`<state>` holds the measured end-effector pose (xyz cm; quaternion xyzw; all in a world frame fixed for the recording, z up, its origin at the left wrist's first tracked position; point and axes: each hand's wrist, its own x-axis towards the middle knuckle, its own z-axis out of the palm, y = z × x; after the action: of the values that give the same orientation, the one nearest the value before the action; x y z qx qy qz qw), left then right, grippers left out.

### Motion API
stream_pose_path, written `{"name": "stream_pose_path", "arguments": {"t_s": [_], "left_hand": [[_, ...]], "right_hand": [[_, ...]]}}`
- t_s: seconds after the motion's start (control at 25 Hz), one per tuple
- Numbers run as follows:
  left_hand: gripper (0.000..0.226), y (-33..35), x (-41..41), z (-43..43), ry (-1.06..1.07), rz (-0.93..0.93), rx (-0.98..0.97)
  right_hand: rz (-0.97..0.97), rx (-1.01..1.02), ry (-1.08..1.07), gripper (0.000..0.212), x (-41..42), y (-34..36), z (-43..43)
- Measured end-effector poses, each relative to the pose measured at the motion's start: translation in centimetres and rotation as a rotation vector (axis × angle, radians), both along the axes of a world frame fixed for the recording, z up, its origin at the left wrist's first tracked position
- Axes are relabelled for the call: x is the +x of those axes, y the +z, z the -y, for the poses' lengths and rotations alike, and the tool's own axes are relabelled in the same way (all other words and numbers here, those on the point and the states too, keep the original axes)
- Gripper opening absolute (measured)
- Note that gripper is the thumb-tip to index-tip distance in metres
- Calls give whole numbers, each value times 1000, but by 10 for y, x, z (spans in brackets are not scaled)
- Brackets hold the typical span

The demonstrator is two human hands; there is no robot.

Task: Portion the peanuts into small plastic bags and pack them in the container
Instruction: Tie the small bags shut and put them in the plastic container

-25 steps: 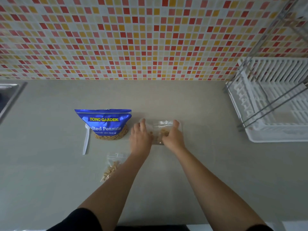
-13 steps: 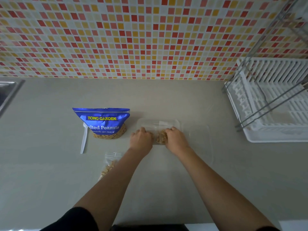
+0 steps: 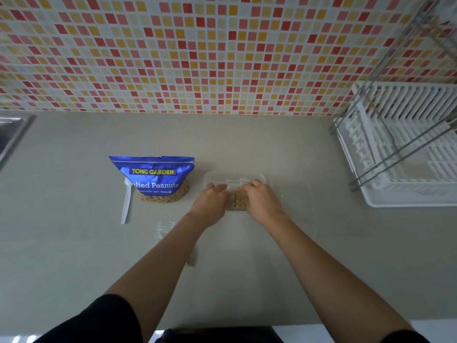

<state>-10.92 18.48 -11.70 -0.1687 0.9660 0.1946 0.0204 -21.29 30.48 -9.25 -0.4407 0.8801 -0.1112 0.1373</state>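
Observation:
A small clear bag of peanuts (image 3: pixel 238 199) lies in a clear plastic container (image 3: pixel 234 176) at mid-counter. My left hand (image 3: pixel 210 202) and my right hand (image 3: pixel 261 199) grip the bag from either side, fingers curled at its top edge. The blue bag of salted peanuts (image 3: pixel 154 177) stands to the left, with a white plastic spoon (image 3: pixel 126 201) leaning beside it. Another small filled bag (image 3: pixel 165 227) lies near my left forearm, partly hidden by it. The container's clear lid (image 3: pixel 298 206) lies flat to the right.
A white dish rack (image 3: pixel 405 154) with a metal frame stands at the right by the tiled wall. A steel sink edge (image 3: pixel 14 134) shows at the far left.
Both hands have drawn back toward me and curled, bringing the small bag of peanuts down into the clear container; the fingers were stretched forward over the bag a second ago.

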Motion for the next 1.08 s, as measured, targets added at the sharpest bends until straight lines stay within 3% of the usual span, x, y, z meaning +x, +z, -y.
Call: {"name": "stream_pose_path", "arguments": {"t_s": [0.12,0.2,0.44,0.76,0.96,1.08], "left_hand": [[39,16,25,-4,138,-220,143],[36,16,62,0,252,-253,212],[33,3,172,19,658,-119,185],[45,0,180,-9,689,-19,421],[40,-2,178,-26,594,-31,372],[38,-6,176,-38,520,-92,357]], "right_hand": [[25,-272,-9,30,28,9,-2],[91,-337,26,24,58,5,-7],[354,-169,1,34,151,-35,-5],[543,-396,-279,31,181,-52,9],[626,-394,-319,33,179,-54,-3],[550,-384,-353,33,177,-57,-20]]}}
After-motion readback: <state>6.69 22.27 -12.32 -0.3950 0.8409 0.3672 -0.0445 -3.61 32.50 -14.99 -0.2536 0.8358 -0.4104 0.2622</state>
